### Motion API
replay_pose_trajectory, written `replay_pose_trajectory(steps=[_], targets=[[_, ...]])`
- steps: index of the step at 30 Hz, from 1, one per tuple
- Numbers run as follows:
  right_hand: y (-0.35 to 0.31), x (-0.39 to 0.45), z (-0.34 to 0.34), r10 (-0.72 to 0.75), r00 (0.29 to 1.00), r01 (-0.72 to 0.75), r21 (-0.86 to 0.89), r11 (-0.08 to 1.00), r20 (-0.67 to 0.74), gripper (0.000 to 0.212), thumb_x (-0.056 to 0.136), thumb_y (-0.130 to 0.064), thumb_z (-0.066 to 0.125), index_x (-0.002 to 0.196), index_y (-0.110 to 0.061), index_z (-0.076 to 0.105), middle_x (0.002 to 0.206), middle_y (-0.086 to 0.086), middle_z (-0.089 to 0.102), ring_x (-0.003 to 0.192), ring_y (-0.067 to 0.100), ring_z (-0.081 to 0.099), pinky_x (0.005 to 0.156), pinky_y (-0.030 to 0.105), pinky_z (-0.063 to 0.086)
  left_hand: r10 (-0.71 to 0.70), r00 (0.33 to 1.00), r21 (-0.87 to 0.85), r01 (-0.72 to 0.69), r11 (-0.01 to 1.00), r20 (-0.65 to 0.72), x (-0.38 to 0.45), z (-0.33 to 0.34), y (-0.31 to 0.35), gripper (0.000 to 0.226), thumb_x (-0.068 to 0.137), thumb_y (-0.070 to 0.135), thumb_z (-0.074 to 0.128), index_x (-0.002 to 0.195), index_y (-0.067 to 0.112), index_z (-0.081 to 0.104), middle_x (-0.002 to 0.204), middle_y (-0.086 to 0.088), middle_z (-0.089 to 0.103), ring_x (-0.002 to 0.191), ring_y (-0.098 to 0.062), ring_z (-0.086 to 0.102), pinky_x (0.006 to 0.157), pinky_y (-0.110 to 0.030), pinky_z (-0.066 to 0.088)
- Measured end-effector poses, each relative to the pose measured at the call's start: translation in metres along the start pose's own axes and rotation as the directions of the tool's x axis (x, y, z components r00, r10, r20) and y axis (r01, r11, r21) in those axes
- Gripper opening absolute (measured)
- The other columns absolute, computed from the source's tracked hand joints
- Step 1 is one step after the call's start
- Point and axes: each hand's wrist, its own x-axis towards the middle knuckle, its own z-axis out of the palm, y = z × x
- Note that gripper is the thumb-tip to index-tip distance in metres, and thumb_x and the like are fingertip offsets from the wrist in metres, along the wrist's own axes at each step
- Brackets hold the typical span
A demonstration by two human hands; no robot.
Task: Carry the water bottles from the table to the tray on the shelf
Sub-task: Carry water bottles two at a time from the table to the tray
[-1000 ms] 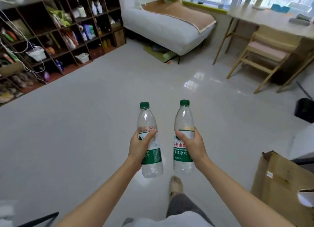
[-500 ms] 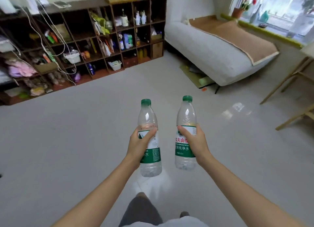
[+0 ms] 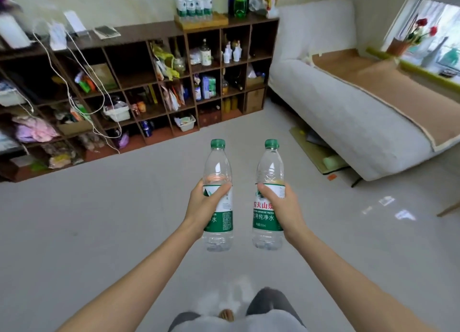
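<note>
I hold two clear water bottles with green caps and green labels upright in front of me over the floor. My left hand (image 3: 204, 205) grips the left bottle (image 3: 218, 167) around its middle. My right hand (image 3: 283, 205) grips the right bottle (image 3: 270, 167) the same way. Far ahead, a wooden tray (image 3: 201, 23) sits on top of the dark brown shelf (image 3: 149, 32). Several similar bottles (image 3: 193, 1) stand in that tray.
The shelf unit spans the back wall, its cubbies full of bags, baskets and small bottles, with white cables hanging down its left part. A white sofa bed (image 3: 348, 112) with a tan mat stands at right. Grey floor (image 3: 99, 207) lies between me and the shelf.
The view has swung left and come nearer to the shelf; the desk and chair have left the frame and the tray on top has come into view. Both hands keep their grip.
</note>
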Motion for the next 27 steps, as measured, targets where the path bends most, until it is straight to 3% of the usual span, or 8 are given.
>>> replay_pose_trajectory(steps=[7,15,19,23,27], targets=[[-0.069,0.193,0.03,-0.053,0.998,0.053,-0.013,0.998,0.034,0.024,0.082,-0.028,0.073,0.097,-0.025,0.054,0.093,0.009,0.07,0.073,0.019,0.069,0.063,0.029,0.056,0.009,1.0,-0.022,-0.009,1.0,-0.028,0.183,0.025,0.064,0.028,0.084,0.028,0.072,0.108,0.019,0.06,0.099,-0.012,0.072,0.089,-0.029,0.07,0.08,-0.04,0.058],[-0.166,0.414,0.072,-0.076,0.992,0.078,-0.018,0.997,0.1,0.023,0.082,-0.03,0.073,0.097,-0.026,0.055,0.092,0.008,0.07,0.074,0.019,0.069,0.061,0.026,0.054,0.039,0.989,-0.039,-0.045,0.998,-0.143,0.391,0.042,0.154,0.031,0.083,0.028,0.072,0.111,0.019,0.06,0.095,-0.011,0.071,0.079,-0.024,0.068,0.07,-0.035,0.055],[-0.216,0.512,0.099,-0.104,0.985,0.106,-0.01,0.994,0.135,0.03,0.083,-0.03,0.073,0.106,-0.023,0.055,0.093,0.006,0.071,0.075,0.019,0.07,0.06,0.025,0.054,0.058,0.984,-0.056,-0.068,0.996,-0.168,0.486,0.043,0.197,0.026,0.083,0.027,0.072,0.107,0.025,0.061,0.096,-0.011,0.072,0.081,-0.026,0.069,0.075,-0.037,0.057],[-0.249,0.611,0.137,-0.141,0.977,0.143,-0.005,0.99,0.158,0.024,0.083,-0.03,0.072,0.1,-0.029,0.055,0.095,0.007,0.071,0.081,0.023,0.072,0.065,0.029,0.057,0.092,0.981,-0.048,-0.102,0.994,-0.171,0.587,0.037,0.23,0.035,0.084,0.025,0.072,0.116,0.022,0.059,0.099,-0.008,0.072,0.082,-0.022,0.069,0.069,-0.032,0.054],[-0.28,0.708,0.183,-0.172,0.975,0.175,-0.009,0.985,0.138,0.025,0.081,-0.032,0.073,0.098,-0.03,0.055,0.099,0.009,0.071,0.086,0.025,0.072,0.075,0.037,0.059,0.125,0.974,-0.014,-0.13,0.991,-0.187,0.693,0.022,0.267,0.038,0.082,0.03,0.073,0.117,0.023,0.059,0.104,-0.003,0.071,0.092,-0.019,0.069,0.076,-0.031,0.055]])
